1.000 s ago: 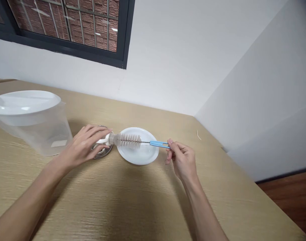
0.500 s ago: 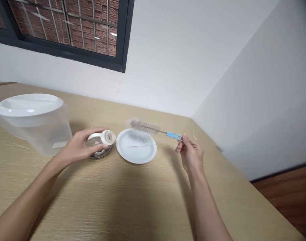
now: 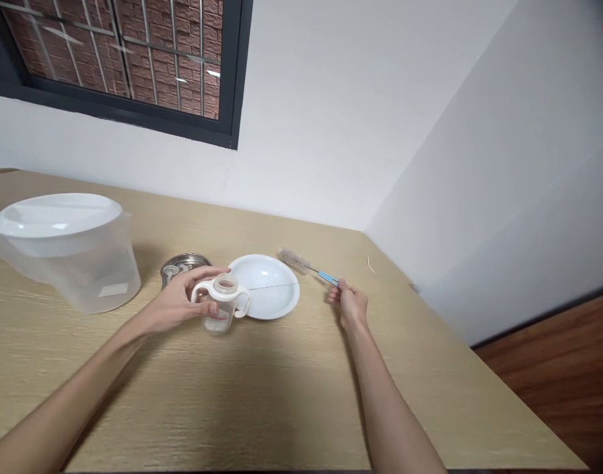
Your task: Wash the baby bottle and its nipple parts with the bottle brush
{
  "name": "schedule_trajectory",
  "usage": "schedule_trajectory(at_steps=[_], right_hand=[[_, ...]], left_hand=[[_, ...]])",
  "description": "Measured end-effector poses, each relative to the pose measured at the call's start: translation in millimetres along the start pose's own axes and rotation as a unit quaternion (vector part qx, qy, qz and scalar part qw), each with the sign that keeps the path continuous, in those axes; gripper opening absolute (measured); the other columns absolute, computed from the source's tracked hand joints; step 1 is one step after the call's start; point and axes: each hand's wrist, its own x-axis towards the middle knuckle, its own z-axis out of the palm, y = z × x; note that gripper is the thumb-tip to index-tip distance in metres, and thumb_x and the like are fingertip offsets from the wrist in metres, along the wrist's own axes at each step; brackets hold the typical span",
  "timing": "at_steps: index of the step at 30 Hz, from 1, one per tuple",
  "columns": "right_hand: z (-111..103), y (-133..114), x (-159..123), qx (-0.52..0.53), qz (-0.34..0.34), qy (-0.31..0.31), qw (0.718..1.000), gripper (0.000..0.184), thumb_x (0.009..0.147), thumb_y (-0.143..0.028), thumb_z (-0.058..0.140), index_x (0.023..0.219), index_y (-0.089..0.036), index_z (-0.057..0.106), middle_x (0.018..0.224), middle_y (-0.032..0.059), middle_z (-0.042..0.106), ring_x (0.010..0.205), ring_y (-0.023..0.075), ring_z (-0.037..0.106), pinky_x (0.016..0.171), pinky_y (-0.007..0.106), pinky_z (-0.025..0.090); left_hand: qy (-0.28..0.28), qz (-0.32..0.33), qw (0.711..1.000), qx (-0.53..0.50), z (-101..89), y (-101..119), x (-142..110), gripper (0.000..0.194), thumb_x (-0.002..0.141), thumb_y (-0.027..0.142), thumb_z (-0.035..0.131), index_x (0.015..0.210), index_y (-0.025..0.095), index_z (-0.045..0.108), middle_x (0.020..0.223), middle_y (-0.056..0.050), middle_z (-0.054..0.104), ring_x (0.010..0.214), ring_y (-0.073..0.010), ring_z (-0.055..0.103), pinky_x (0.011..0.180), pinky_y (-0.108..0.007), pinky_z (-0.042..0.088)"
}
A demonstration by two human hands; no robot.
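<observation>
My left hand is closed around a clear baby bottle with white side handles, its open mouth facing up. The bottle is upright in front of the plate's left side. In my right hand is the blue handle of a bottle brush, whose pale bristles point left, just past the plate's right rim. Between the hands sits a white plate with a thin wire-like rod lying across it. Behind my left hand a round metal dish holds small pale parts, partly hidden by my fingers.
A translucent lidded pitcher stands at the left of the wooden table. A thin pale strip lies near the right edge. The wall and a barred window are behind.
The bottle has turned from tipped sideways to upright and moved right and nearer, uncovering the metal dish. The brush has moved down, away from above the plate, to its right side.
</observation>
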Motion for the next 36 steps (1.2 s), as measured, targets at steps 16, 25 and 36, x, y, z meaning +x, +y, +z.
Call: schedule_trajectory(at_steps=[16, 25, 36], right_hand=[[-12, -5, -35, -0.252, -0.051, -0.177, 0.95, 0.027, 0.099, -0.038, 0.066, 0.11, -0.013, 0.067, 0.103, 0.0038, 0.069, 0.086, 0.0151, 0.068, 0.076, 0.032, 0.059], [-25, -1, -68, -0.348, -0.176, -0.13, 0.912, 0.027, 0.096, -0.041, 0.068, 0.1, -0.014, 0.068, 0.098, 0.0034, 0.069, 0.089, 0.0162, 0.067, 0.085, 0.037, 0.057], [-169, -18, -220, -0.292, -0.243, 0.19, 0.905, 0.052, 0.077, -0.075, 0.058, 0.062, -0.025, 0.061, 0.062, 0.0095, 0.067, 0.063, 0.0281, 0.064, 0.055, 0.037, 0.05]], left_hand=[[-0.156, -0.068, 0.985, 0.008, 38.3, -6, -3, 0.072, 0.057, 0.03, 0.092, 0.122, 0.021, 0.063, 0.122, -0.009, 0.073, 0.117, -0.0306, 0.067, 0.1, -0.041, 0.052], [-0.135, -0.048, 0.982, 0.126, 38.2, -12, -3, 0.07, 0.062, 0.034, 0.088, 0.127, 0.023, 0.063, 0.123, -0.008, 0.071, 0.113, -0.0297, 0.066, 0.101, -0.04, 0.05], [-0.056, 0.022, 0.99, 0.127, 11.3, -11, -21, 0.099, 0.052, 0.048, 0.097, 0.14, 0.022, 0.058, 0.14, -0.016, 0.065, 0.126, -0.0327, 0.064, 0.112, -0.047, 0.049]])
